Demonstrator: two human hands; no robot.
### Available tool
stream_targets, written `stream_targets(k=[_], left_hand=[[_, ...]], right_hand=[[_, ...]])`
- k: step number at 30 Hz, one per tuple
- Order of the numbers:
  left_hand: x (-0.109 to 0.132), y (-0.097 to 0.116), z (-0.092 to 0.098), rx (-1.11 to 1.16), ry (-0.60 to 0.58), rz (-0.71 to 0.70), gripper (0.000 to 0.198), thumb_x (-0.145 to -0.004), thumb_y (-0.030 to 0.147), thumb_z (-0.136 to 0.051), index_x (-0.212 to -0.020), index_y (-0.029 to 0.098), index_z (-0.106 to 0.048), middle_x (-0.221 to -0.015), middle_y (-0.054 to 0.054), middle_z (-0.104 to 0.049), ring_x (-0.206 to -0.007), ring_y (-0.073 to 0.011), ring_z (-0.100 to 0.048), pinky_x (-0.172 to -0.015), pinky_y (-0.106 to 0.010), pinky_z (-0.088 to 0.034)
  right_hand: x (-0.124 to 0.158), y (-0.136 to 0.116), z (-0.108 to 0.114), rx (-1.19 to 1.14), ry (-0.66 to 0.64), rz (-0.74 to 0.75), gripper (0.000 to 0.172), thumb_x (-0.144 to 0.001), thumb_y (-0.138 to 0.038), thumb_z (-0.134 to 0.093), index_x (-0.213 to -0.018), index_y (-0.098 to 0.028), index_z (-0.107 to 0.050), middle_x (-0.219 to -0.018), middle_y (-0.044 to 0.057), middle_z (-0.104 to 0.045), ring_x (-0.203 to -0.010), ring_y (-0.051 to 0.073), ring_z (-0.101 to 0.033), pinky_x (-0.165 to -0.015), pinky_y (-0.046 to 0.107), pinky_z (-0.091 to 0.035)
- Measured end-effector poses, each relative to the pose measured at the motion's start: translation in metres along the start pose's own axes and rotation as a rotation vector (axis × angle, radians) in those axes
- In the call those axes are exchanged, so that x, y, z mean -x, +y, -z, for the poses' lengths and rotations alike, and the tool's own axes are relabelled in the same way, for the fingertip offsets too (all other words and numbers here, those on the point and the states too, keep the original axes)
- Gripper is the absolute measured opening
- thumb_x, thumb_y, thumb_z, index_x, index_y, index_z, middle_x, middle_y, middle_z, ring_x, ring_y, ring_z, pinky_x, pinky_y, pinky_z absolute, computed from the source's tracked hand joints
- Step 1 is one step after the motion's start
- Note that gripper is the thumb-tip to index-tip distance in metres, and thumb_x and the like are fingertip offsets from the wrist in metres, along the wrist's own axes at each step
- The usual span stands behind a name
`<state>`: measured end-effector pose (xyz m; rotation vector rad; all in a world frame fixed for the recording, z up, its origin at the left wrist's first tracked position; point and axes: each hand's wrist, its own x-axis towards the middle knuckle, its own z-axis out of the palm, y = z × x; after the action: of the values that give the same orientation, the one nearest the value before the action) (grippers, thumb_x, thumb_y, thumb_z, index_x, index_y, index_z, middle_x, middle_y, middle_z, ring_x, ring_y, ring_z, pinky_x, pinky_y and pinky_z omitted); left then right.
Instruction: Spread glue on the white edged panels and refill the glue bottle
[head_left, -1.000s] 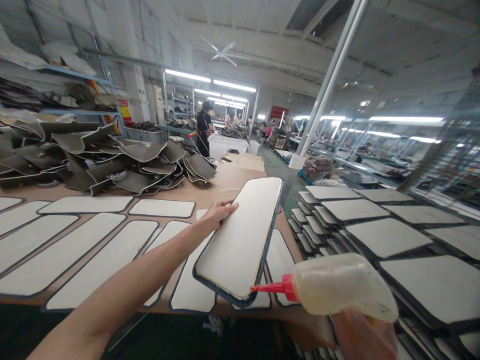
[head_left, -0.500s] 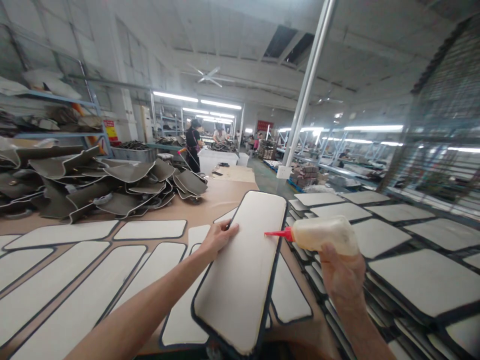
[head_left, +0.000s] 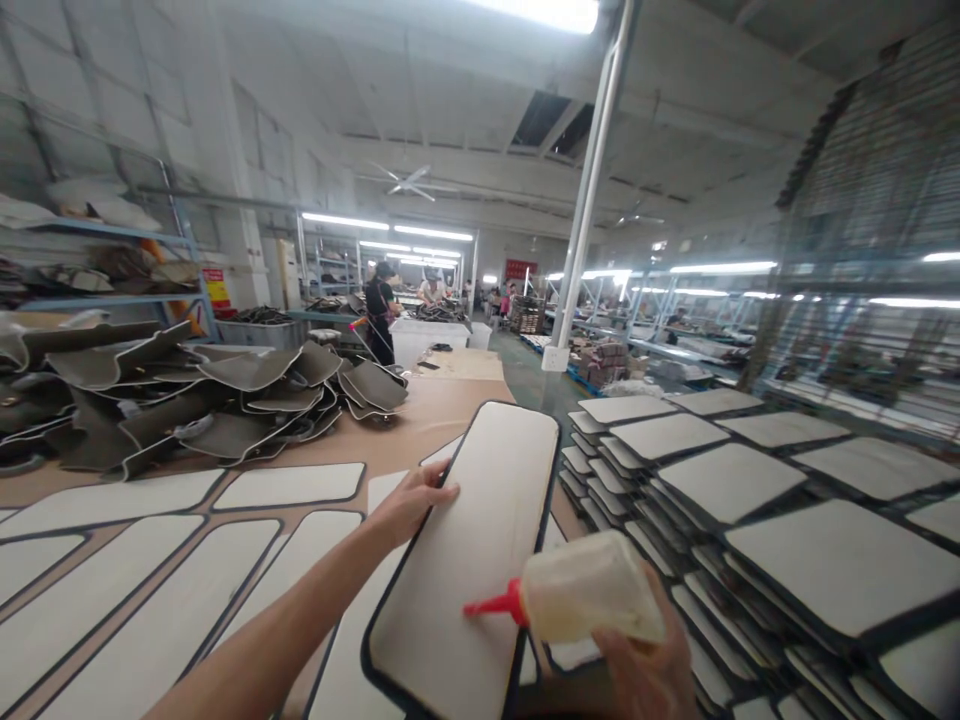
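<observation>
My left hand (head_left: pixel 420 500) grips the left edge of a long cream panel (head_left: pixel 487 520) with rounded corners and a dark border. The thumb lies on its face and the fingers go underneath. The panel is raised and tilted toward me. In my right hand (head_left: pixel 652 650) is a translucent squeeze bottle (head_left: pixel 585 590) of yellowish liquid, lying nearly level. Its red nozzle (head_left: pixel 491 603) points left over the lower part of the panel; whether the tip touches the surface I cannot tell.
Similar panels (head_left: pixel 112 580) lie on the brown table (head_left: pixel 442 400) to the left. Stacks of dark-edged panels (head_left: pixel 840 560) stand at the right. A heap of grey-brown pieces with pale edges (head_left: pixel 255 400) fills the back left. A person (head_left: pixel 380 310) stands beyond the table.
My right hand and the bottle have moved left and down, bringing the nozzle from the panel's right edge to over its lower part. My left hand still holds the panel.
</observation>
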<state>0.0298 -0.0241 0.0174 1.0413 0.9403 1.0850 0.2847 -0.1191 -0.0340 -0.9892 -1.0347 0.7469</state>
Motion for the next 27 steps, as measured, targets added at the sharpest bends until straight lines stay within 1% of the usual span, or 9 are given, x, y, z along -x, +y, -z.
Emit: stream_targets(k=[2, 4, 6, 12, 14, 18, 20, 24, 27], left_hand=[[0.004, -0.001, -0.003, -0.018, -0.042, 0.005, 0.056, -0.053, 0.023, -0.078, -0.107, 0.016, -0.063, -0.084, -0.005, -0.071, -0.065, -0.0186, -0.064, -0.058, -0.026, -0.049], [0.009, -0.002, -0.006, -0.032, -0.111, 0.0, 0.055, -0.058, 0.022, -0.076, -0.11, 0.016, -0.061, -0.087, -0.007, -0.071, -0.068, -0.0196, -0.065, -0.06, -0.026, -0.049], [0.013, -0.003, -0.009, -0.035, -0.16, -0.023, 0.054, -0.06, 0.022, -0.074, -0.112, 0.016, -0.061, -0.089, -0.007, -0.071, -0.07, -0.0198, -0.065, -0.06, -0.025, -0.049], [0.017, 0.0, -0.006, -0.052, -0.092, -0.059, 0.05, -0.058, 0.021, -0.073, -0.107, 0.017, -0.064, -0.082, -0.005, -0.071, -0.065, -0.0191, -0.064, -0.061, -0.027, -0.049], [0.022, 0.003, -0.004, -0.08, -0.076, -0.074, 0.048, -0.058, 0.02, -0.072, -0.105, 0.016, -0.065, -0.08, -0.004, -0.071, -0.064, -0.0189, -0.064, -0.062, -0.027, -0.048], [0.033, 0.006, -0.002, -0.119, -0.135, -0.072, 0.045, -0.062, 0.019, -0.068, -0.106, 0.015, -0.064, -0.086, -0.005, -0.071, -0.07, -0.019, -0.064, -0.061, -0.024, -0.047], [0.034, 0.003, 0.003, -0.099, -0.154, -0.061, 0.046, -0.063, 0.019, -0.067, -0.109, 0.016, -0.063, -0.088, -0.005, -0.07, -0.07, -0.0189, -0.064, -0.061, -0.024, -0.047], [0.03, 0.0, 0.02, -0.044, -0.08, -0.044, 0.048, -0.06, 0.019, -0.069, -0.108, 0.016, -0.063, -0.087, -0.005, -0.071, -0.069, -0.0196, -0.064, -0.062, -0.026, -0.048], [0.03, 0.004, 0.031, -0.047, -0.049, -0.028, 0.051, -0.059, 0.019, -0.071, -0.109, 0.016, -0.063, -0.088, -0.005, -0.07, -0.073, -0.0208, -0.064, -0.062, -0.025, -0.047]], right_hand=[[-0.025, -0.014, -0.002, -0.031, 0.075, 0.005, 0.065, -0.057, -0.033, -0.077, -0.114, -0.016, -0.053, -0.088, 0.006, -0.065, -0.074, 0.02, -0.062, -0.066, 0.029, -0.053], [-0.053, -0.026, -0.004, -0.135, 0.196, 0.113, 0.063, -0.055, -0.033, -0.078, -0.11, -0.016, -0.054, -0.092, 0.006, -0.064, -0.08, 0.019, -0.061, -0.074, 0.03, -0.051], [-0.065, -0.028, -0.007, -0.2, 0.238, 0.172, 0.059, -0.056, -0.035, -0.077, -0.107, -0.016, -0.055, -0.092, 0.005, -0.063, -0.081, 0.018, -0.061, -0.077, 0.03, -0.05], [-0.016, 0.005, -0.015, -0.061, -0.085, -0.016, 0.07, -0.052, -0.032, -0.08, -0.114, -0.016, -0.053, -0.086, 0.007, -0.067, -0.073, 0.023, -0.064, -0.062, 0.029, -0.053], [-0.019, 0.003, -0.016, 0.009, -0.038, 0.018, 0.071, -0.05, -0.033, -0.081, -0.113, -0.016, -0.055, -0.089, 0.007, -0.066, -0.075, 0.023, -0.064, -0.063, 0.029, -0.053], [-0.057, -0.014, -0.021, -0.037, 0.212, 0.194, 0.064, -0.058, -0.037, -0.076, -0.115, -0.016, -0.054, -0.098, 0.009, -0.064, -0.084, 0.023, -0.062, -0.074, 0.033, -0.052], [-0.058, -0.014, -0.027, -0.089, 0.176, 0.178, 0.063, -0.059, -0.037, -0.076, -0.115, -0.016, -0.054, -0.097, 0.01, -0.065, -0.083, 0.023, -0.063, -0.074, 0.034, -0.052], [-0.029, 0.001, -0.035, -0.084, -0.098, -0.023, 0.065, -0.054, -0.034, -0.079, -0.112, -0.015, -0.055, -0.084, 0.007, -0.068, -0.072, 0.023, -0.064, -0.061, 0.031, -0.054], [-0.024, 0.001, -0.036, -0.023, 0.065, 0.022, 0.066, -0.053, -0.032, -0.08, -0.112, -0.017, -0.055, -0.087, 0.004, -0.067, -0.074, 0.02, -0.063, -0.064, 0.028, -0.053]])
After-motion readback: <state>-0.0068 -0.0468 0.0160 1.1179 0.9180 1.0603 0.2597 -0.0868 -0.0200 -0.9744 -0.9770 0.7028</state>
